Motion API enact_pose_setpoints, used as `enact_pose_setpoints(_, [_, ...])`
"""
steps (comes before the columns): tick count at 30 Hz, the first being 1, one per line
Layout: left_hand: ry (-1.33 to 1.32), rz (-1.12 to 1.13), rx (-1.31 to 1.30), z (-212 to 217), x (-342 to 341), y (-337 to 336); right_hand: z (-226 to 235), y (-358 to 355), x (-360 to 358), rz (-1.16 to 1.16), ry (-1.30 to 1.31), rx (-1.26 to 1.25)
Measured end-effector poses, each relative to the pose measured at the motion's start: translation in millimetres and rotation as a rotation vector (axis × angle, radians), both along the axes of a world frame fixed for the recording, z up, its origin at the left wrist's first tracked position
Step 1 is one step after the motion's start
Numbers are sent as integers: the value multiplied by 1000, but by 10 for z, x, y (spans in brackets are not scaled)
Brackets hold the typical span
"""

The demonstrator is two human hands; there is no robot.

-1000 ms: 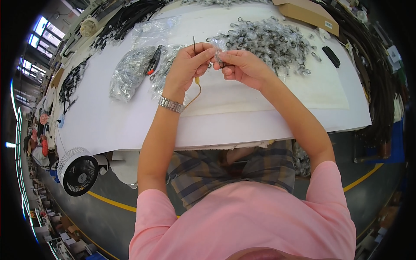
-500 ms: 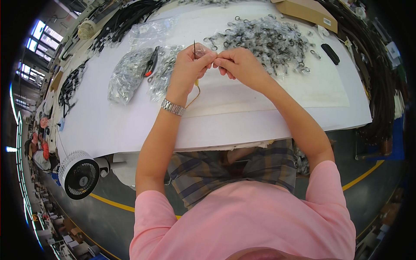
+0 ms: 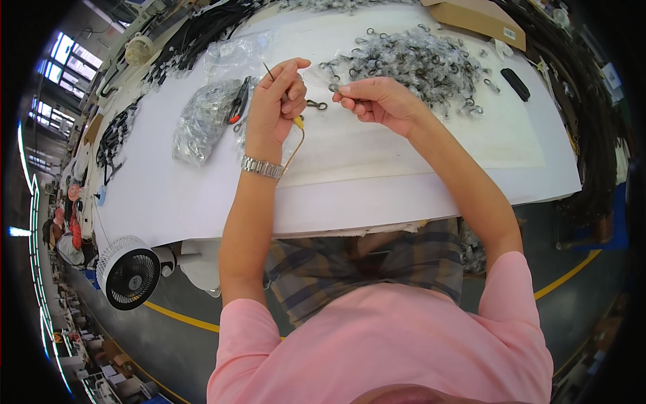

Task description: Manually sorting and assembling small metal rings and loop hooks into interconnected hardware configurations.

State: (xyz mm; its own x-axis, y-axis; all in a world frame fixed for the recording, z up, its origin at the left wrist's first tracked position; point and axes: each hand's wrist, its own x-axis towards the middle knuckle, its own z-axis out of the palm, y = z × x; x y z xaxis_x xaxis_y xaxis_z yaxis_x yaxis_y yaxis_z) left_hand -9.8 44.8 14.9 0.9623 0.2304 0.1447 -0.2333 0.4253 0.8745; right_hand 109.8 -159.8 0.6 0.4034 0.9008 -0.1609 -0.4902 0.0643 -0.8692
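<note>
My left hand (image 3: 277,101) grips a thin wire tool (image 3: 296,138) whose straight end sticks up past my fingers and whose brownish tail curves down by my wrist watch (image 3: 262,167). A small metal clasp (image 3: 316,105) sits between my two hands, just off my left fingers. My right hand (image 3: 377,101) pinches another small metal clasp (image 3: 334,87) at its fingertips, beside the big pile of metal clasps (image 3: 417,60) on the white table (image 3: 350,182).
Clear bags of metal parts (image 3: 202,121) with red-handled pliers (image 3: 237,104) lie left of my hands. A cardboard box (image 3: 474,17) and a black flat object (image 3: 515,84) sit at the far right. Black cords (image 3: 202,30) line the far edge. A white fan (image 3: 128,273) stands on the floor.
My hands have drawn apart; the right hand moved right toward the pile and now pinches a clasp, while the left keeps the wire tool.
</note>
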Motion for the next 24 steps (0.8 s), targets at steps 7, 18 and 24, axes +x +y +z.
enact_pose_setpoints(7, [170,20,709,44,-21,-126,55,-11,-108,-278,-612,-13])
enact_pose_setpoints(18, [151,-82,433,17,-46,-87,44,43,-299,-533,-1003,-113])
enact_pose_setpoints(24, [120,-147,545,54,-55,-163,-37,60,-312,-705,-1592,-5])
